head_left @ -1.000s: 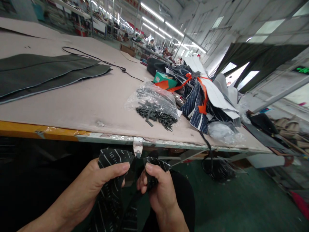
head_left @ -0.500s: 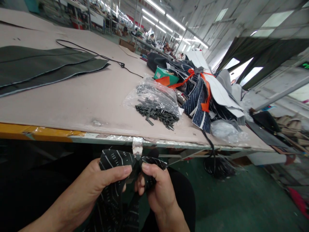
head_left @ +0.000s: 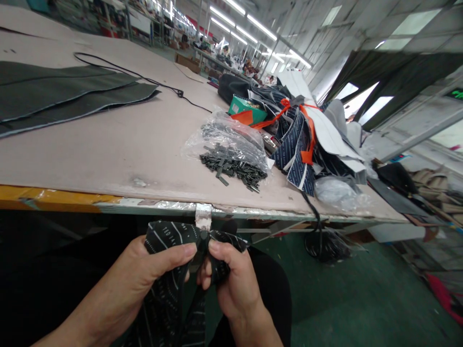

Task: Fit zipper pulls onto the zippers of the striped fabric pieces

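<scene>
Black fabric with white stripes and lettering [head_left: 170,236] is pinched between the thumb and fingers of my left hand [head_left: 148,270]. My right hand [head_left: 233,274] grips another part of the same patterned fabric, thumb on top. Between the two thumbs, a small dark piece [head_left: 203,236] sits right below a whitish metal tab [head_left: 203,216] on the table's front edge; I cannot make out its kind. The lower fabric hangs down between my forearms, partly hidden by my hands.
On the table [head_left: 108,159] lies a clear plastic bag [head_left: 231,137] with many small dark metal pieces [head_left: 235,166] spilling out. Behind it are a green box [head_left: 248,110] and a bundle of navy fabric [head_left: 294,149] with orange ties. Dark panels [head_left: 65,91] and a black cord [head_left: 144,77] lie left.
The view has shifted slightly, so the table and bag appear a little further left and up. Both hands keep their hold on the fabric; the right hand sits marginally closer to the left.
</scene>
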Demonstrator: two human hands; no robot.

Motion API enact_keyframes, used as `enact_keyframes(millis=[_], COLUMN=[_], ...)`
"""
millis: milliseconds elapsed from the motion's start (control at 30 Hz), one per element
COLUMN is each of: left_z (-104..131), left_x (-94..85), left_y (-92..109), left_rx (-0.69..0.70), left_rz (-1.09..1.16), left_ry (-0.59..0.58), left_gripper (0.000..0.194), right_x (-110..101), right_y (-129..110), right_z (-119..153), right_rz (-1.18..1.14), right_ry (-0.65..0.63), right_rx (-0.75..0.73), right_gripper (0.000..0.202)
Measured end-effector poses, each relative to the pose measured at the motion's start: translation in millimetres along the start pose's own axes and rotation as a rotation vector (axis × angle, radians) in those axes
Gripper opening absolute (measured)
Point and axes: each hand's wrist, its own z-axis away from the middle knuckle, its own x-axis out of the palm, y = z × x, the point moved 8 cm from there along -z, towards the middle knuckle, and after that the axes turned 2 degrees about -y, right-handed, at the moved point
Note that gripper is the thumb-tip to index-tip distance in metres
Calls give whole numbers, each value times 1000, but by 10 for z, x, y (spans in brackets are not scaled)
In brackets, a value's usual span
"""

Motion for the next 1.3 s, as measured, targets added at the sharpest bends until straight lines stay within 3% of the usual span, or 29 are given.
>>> enact_keyframes(millis=[200,433,567,667,733,867,1000,1200,1300], left_z=[-27,-103,-26,86,149,184,89,-92,-147], left_x=[-46,-66,-263,-372,-404,-326,-198,-94,-73], left_y=[-30,87,-104,-285,-377,-431,-134,798,894], left_rx=[13,36,-54,-45,-33,-82,-51,364,429], left_rz=[-37,-56,-153,-329,-361,-208,-240,-680,-655], left_ry=[40,94,77,40,68,124,162,411,418], left_gripper=[31,32,36,42,46,55,52,43,38], right_x=[8,-24,-189,-287,-338,-337,-254,-57,-14], right_y=[-4,-17,-123,-127,-111,-124,-353,-960,-1091], right_z=[1,-59,76,219,290,336,235,-156,-245], right_rz=[-35,-47,233,442,509,490,464,700,767], right_ry=[25,-20,-66,-75,-31,51,109,150,108], right_rx=[-13,-108,-251,-284,-292,-302,-341,-530,-575], right_gripper=[37,32,20,22,22,27,24,20,22])
